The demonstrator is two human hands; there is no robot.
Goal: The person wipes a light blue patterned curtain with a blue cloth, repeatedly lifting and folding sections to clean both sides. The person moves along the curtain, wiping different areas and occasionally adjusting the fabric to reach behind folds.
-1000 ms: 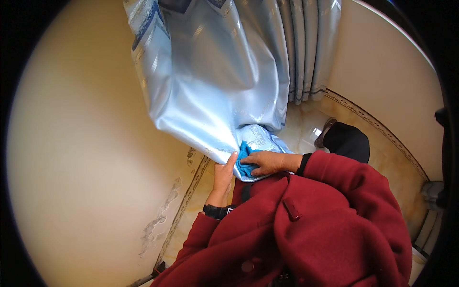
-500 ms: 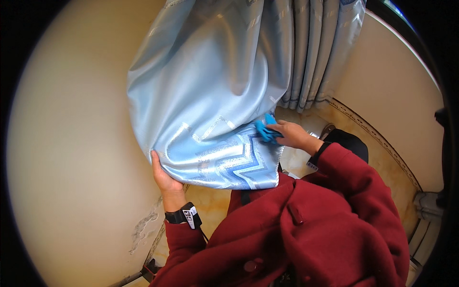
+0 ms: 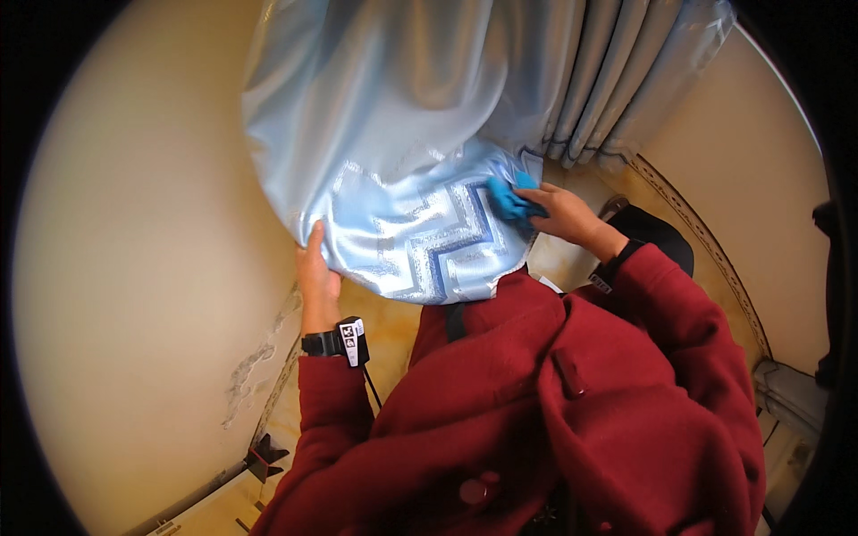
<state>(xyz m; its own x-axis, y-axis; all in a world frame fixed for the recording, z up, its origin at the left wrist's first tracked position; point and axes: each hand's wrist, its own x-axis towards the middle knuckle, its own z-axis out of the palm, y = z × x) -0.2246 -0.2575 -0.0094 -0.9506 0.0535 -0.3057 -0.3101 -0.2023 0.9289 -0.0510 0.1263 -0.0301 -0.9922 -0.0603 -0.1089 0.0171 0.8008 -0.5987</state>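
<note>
Pinching the lower left edge of a pale blue curtain (image 3: 384,161) in the left hand (image 3: 317,277), laying the thumb over the satiny front and tucking the other fingers out of sight behind the fabric. Clutching a bright blue cloth (image 3: 509,202) in the right hand (image 3: 567,214), closing the fingers on its crumpled, slightly blurred bulk and holding it against the curtain's lower right part. Between the two grips, spreading out glossy and rumpled, displaying a stepped zigzag band (image 3: 444,241) of glittering silver and deeper blue. Below the grips, curving along the hem and overlapping the front of a dark red coat (image 3: 465,402). Above the left grip, hanging in broad, smooth, softly shining billows; above and right of the right grip, falling in narrow greyish folds (image 3: 612,80). Just below the left grip, wearing a black wristband (image 3: 320,345).
</note>
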